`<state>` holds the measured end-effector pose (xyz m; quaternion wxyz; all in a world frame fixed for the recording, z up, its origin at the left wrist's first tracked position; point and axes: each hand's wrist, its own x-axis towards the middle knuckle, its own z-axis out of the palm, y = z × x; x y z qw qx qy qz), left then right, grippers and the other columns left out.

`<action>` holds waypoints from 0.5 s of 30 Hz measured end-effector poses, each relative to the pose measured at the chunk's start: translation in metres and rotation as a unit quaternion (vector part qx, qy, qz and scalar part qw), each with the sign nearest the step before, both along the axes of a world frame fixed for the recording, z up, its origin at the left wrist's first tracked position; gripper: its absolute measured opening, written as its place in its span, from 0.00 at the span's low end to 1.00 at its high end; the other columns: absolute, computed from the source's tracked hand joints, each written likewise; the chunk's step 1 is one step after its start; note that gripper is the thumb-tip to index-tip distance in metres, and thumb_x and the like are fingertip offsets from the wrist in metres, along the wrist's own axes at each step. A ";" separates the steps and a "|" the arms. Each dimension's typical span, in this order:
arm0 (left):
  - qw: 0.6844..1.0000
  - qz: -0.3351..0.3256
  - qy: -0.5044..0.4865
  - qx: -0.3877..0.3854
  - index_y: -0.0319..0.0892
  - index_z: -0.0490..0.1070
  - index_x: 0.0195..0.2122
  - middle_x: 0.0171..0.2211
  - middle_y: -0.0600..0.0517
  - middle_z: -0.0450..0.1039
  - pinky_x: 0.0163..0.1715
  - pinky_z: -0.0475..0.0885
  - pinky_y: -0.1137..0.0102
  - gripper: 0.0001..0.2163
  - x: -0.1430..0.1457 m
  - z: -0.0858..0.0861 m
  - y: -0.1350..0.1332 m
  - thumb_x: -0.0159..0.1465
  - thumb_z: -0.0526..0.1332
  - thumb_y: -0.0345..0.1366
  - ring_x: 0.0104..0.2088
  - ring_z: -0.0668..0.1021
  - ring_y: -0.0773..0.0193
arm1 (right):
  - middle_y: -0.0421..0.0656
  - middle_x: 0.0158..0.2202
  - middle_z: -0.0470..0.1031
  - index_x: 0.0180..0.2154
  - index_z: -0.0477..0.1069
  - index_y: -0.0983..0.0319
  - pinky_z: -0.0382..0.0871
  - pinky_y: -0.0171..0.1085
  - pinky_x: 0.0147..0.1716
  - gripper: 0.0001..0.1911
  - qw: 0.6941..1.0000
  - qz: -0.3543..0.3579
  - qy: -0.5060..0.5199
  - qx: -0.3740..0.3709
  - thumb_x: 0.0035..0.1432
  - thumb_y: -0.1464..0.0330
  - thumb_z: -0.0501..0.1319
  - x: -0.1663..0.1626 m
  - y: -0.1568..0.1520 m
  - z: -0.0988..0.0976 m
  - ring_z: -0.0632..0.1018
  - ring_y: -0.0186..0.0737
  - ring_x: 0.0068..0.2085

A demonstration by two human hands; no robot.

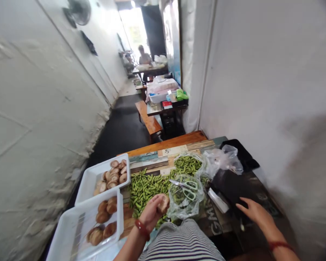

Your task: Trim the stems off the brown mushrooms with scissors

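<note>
My left hand (pixel 152 212) is closed around a brown mushroom (pixel 163 203), held just above a heap of green pods (pixel 146 186) on the table. My right hand (pixel 254 212) lies open and flat on a black bag (pixel 233 185) at the right side of the table, holding nothing. Scissors with green handles (pixel 187 188) rest on a clear plastic bag of pods (pixel 184 201) between my hands. Two white trays hold brown mushrooms: the far tray (pixel 91 179) and the near tray (pixel 67 232), both left of my left hand.
A second clear bag of pods (pixel 188 164) and crumpled plastic (pixel 222 159) lie further back. A white wall runs along the right, another along the left. Down the dark aisle stand benches and cluttered tables (pixel 163 99), with a person seated far off (pixel 144 56).
</note>
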<state>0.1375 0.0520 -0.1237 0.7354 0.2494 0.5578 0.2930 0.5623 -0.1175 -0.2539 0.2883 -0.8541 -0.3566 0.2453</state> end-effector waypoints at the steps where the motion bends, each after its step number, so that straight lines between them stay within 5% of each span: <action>1: 1.000 0.006 -0.007 0.006 0.39 0.77 0.37 0.32 0.51 0.80 0.31 0.75 0.71 0.18 -0.001 0.001 -0.002 0.48 0.78 0.38 0.29 0.79 0.65 | 0.49 0.35 0.85 0.33 0.81 0.54 0.78 0.54 0.46 0.17 1.000 0.004 0.010 0.004 0.48 0.49 0.68 0.000 0.002 0.008 0.85 0.58 0.40; 5: 0.998 0.002 -0.022 0.057 0.40 0.76 0.41 0.39 0.50 0.80 0.37 0.75 0.70 0.20 -0.005 0.007 -0.015 0.46 0.74 0.32 0.37 0.80 0.63 | 0.52 0.42 0.86 0.46 0.82 0.57 0.77 0.54 0.47 0.28 0.996 0.035 0.070 0.028 0.52 0.47 0.60 -0.033 0.032 0.038 0.85 0.60 0.46; 8: 0.996 0.026 -0.016 0.078 0.41 0.76 0.43 0.41 0.50 0.79 0.38 0.74 0.70 0.21 -0.011 0.005 -0.027 0.45 0.70 0.28 0.39 0.79 0.63 | 0.52 0.48 0.86 0.53 0.80 0.58 0.77 0.48 0.50 0.31 0.977 0.132 0.155 0.058 0.57 0.47 0.59 -0.111 0.070 0.055 0.84 0.54 0.49; 12: 0.989 0.085 0.012 0.118 0.40 0.77 0.41 0.38 0.51 0.79 0.40 0.71 0.71 0.20 -0.027 -0.002 -0.046 0.44 0.66 0.24 0.39 0.78 0.62 | 0.48 0.47 0.86 0.55 0.78 0.59 0.80 0.45 0.43 0.31 0.902 0.310 0.288 0.087 0.56 0.48 0.63 -0.237 0.103 0.072 0.86 0.48 0.42; 15: 0.979 0.136 0.037 0.147 0.40 0.78 0.40 0.37 0.51 0.79 0.42 0.70 0.70 0.19 -0.048 -0.004 -0.061 0.45 0.65 0.24 0.39 0.77 0.63 | 0.46 0.46 0.86 0.57 0.77 0.58 0.80 0.44 0.39 0.31 0.856 0.387 0.330 0.094 0.55 0.50 0.66 -0.300 0.107 0.082 0.84 0.44 0.34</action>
